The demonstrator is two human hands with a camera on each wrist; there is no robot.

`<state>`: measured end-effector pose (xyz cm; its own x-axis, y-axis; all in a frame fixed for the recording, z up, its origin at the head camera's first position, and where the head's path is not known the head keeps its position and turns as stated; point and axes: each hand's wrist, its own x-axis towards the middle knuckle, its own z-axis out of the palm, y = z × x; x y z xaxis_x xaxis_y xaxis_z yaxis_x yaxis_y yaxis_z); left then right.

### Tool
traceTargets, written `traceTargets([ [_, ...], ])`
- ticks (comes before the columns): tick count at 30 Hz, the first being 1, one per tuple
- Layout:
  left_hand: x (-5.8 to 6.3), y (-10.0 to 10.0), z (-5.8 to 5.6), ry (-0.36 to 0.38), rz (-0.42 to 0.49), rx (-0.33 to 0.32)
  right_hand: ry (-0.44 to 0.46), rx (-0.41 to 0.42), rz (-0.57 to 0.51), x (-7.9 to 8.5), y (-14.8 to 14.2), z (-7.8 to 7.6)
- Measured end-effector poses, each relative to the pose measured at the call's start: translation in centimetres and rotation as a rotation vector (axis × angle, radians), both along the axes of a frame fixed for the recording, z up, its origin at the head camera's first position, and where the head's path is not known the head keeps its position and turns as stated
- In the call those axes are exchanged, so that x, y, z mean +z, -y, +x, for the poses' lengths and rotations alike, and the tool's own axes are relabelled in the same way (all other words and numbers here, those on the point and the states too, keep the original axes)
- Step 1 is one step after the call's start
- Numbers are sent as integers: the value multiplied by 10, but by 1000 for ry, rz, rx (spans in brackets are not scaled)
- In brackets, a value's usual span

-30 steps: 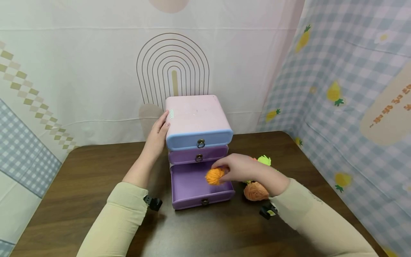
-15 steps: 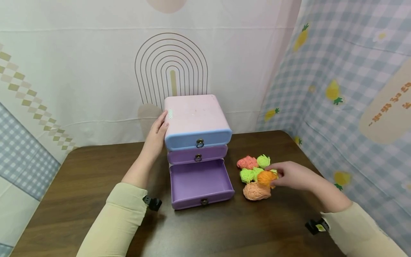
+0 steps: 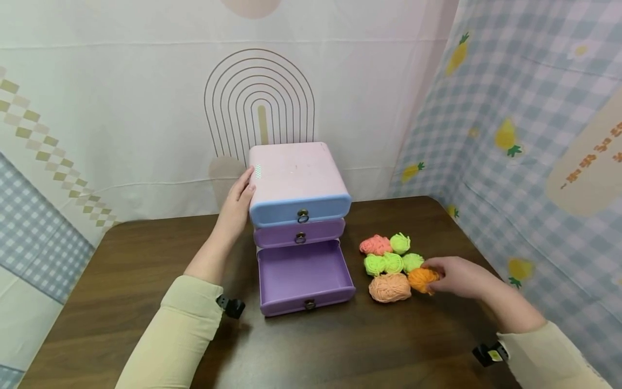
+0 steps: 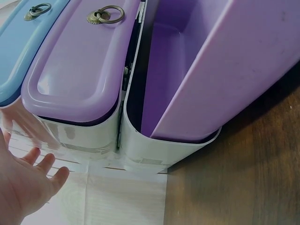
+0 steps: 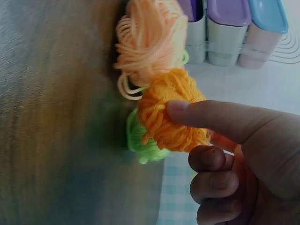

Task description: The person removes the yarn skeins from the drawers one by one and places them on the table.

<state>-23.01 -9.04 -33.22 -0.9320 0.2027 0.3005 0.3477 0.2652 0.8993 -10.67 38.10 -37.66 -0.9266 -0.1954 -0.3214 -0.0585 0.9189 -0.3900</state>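
Observation:
An orange yarn ball [image 3: 423, 280] is pinched between thumb and fingers of my right hand [image 3: 459, 276], close beside a peach yarn ball [image 3: 390, 288] on the table. In the right wrist view the orange yarn [image 5: 171, 110] overlaps the peach yarn [image 5: 150, 40] and a green yarn ball [image 5: 143, 140]. My left hand [image 3: 238, 201] rests with extended fingers against the left side of a small drawer cabinet [image 3: 296, 167], pink on top. Its bottom purple drawer [image 3: 303, 302] is pulled out, with nothing inside. The blue and upper purple drawers are closed.
Several neon green yarn balls [image 3: 400, 243] and a coral yarn ball [image 3: 375, 245] lie together right of the cabinet. A printed cloth [image 3: 146, 108] hangs behind the dark wooden table [image 3: 160, 243], and a checked cloth [image 3: 505, 178] borders its right side.
My right hand has carried the orange yarn ball from over the open drawer rightward to beside the peach yarn ball. My left hand has stayed on the cabinet.

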Motion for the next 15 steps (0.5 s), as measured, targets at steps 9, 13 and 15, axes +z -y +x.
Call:
traceTargets([
  [9,0,0,-1,2,-3,-1,14,-11,26,-17,-4,-5],
  [13,0,0,-1,11,-6,6,-3,-27,14,-18,-5,-3],
  [15,1,0,0,12,-10,6,-14,-25,11,-16,-6,-1],
])
